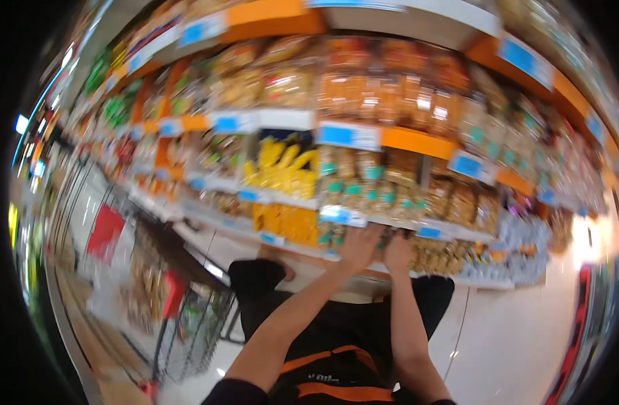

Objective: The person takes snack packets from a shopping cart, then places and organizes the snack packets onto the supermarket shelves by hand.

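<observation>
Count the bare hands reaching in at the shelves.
2. The left hand and, close to its right, the right hand, both by a low shelf edge. No others show; blur could hide one farther off.

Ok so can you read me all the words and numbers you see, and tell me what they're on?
None can be read for sure.
Blue-and-white shelf labels: too blurred.
Packets: any print is too small and blurred.
Dark clothing: small white marks, maybe letters, too blurred.
</observation>
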Motion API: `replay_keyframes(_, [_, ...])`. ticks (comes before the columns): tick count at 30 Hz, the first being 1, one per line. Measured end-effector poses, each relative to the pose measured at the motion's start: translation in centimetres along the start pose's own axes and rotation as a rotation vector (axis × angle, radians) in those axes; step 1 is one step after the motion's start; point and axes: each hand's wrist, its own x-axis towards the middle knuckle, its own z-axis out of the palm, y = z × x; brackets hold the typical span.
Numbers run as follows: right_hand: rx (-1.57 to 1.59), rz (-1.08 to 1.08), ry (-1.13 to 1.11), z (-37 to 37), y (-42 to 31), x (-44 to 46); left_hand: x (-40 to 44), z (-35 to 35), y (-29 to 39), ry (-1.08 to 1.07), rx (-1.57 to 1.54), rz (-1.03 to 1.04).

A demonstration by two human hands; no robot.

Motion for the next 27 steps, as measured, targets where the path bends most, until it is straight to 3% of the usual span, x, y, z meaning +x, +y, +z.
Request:
replay_keyframes(2, [0.021,-0.012,0.034,1.1,0.5,0.1,-2.5,-1.3,1.4,0.22,-0.022,0.107])
replay_keyframes(3, [0.02,-0.079,0.041,2.2,2.2,0.7,-4.8,-2.9,2.6,0.227,-0.045,0.056])
replay_keyframes(6, [0.021,0.002,0.078,2.5,2.1,0.9,-11.7,-8.9,3.0,0.299,-0.097,-0.039])
replay_keyframes(8, [0.103,-0.109,0.263,3.7,2.8,0.6,-16.3,-14.8,2.5,0.345,-0.104,-0.091])
replay_keyframes(10, [0.156,-0.276,0.435,2.7,1.8,-1.1,-20.0,-21.9,1.1,0.48,0.192,-0.212])
replay_keyframes(12, [0.288,-0.299,0.408,0.6,0.1,-3.0,-23.3,-29.6,0.2,0.593,0.416,-0.424])
replay_keyframes(14, [0.395,-0.343,0.376,-0.5,-1.5,-5.0,-26.7,-35.1,-3.5,0.839,0.628,-0.404])
replay_keyframes(16, [0.478,-0.423,0.338,-1.2,-2.9,-6.7,-31.3,-39.1,-9.4,0.536,0.326,-0.728])
replay_keyframes(18, [0.466,-0.478,0.292,-1.3,-3.6,-7.7,-34.0,-38.7,-15.1,0.099,0.156,-0.769])
replay_keyframes(21, [0.377,-0.587,0.284,-1.3,-3.6,-8.3,-34.6,-35.1,-19.5,-0.373,-0.154,-0.621])
replay_keyframes(24, [0.382,-0.577,0.192,-2.5,-4.2,-10.1,-34.7,-29.5,-23.6,-0.449,0.369,-0.609])
replay_keyframes(27, [0.478,-0.537,0.129,-1.8,-3.0,-11.3,-31.7,-31.5,-20.9,-0.582,0.379,-0.655])
